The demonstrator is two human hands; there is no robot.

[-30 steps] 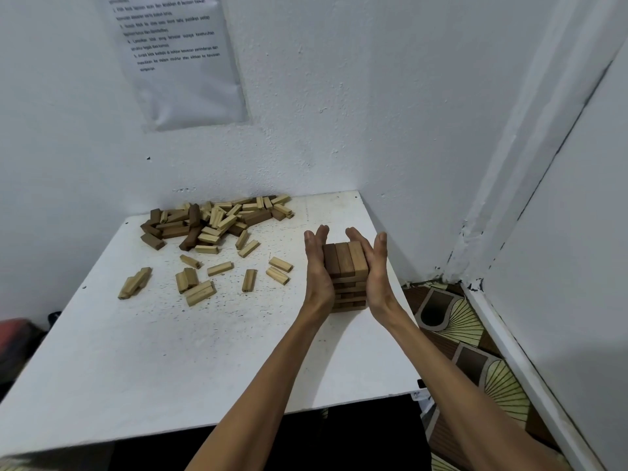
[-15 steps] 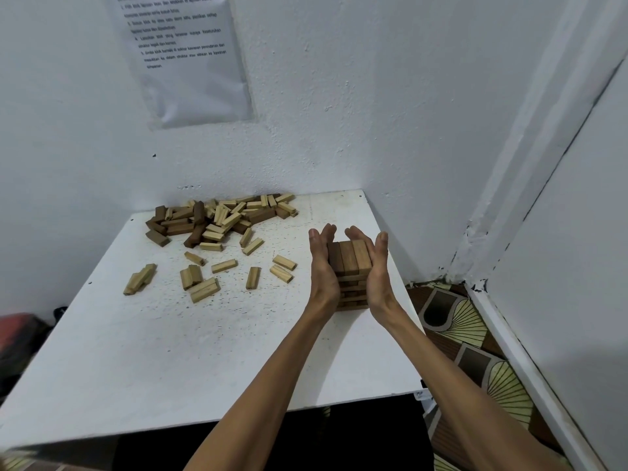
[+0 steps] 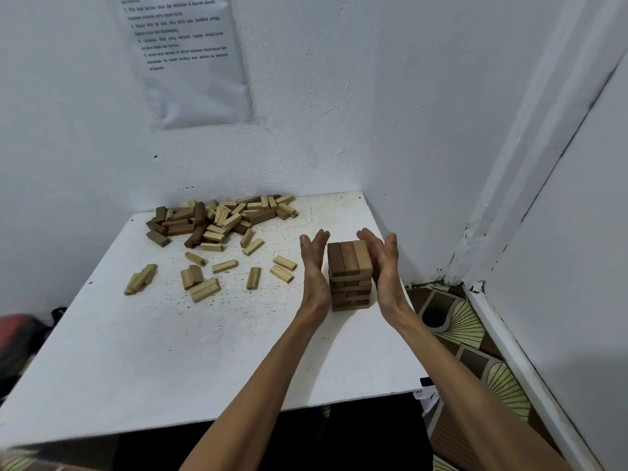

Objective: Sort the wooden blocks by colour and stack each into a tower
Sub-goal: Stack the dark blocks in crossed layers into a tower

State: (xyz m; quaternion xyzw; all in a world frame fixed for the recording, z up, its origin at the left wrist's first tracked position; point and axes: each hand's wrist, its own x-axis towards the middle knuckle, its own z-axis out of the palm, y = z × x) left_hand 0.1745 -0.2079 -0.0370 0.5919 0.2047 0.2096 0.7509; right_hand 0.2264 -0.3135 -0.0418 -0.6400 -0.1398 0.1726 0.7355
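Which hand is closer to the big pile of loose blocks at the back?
Left. The left hand is beside the dark tower on the side facing the pile; the right hand is on the tower's other side, farther off.

The tower (image 3: 350,266) is dark brown wood, smooth and matt, with grain showing on its top blocks; the loose blocks (image 3: 222,266) are pale wood, also matt; the pile (image 3: 217,220) mixes both woods; the counter (image 3: 170,351) is a white board, matt, peppered with small dark flecks; the wall (image 3: 373,113) is white paint over rough, pitted plaster; the sheet (image 3: 193,69) on it is printed paper with a faint sheen, slightly rippled; paint is chipped at the skirting (image 3: 509,338); the floor (image 3: 465,331) has a smooth patterned covering.
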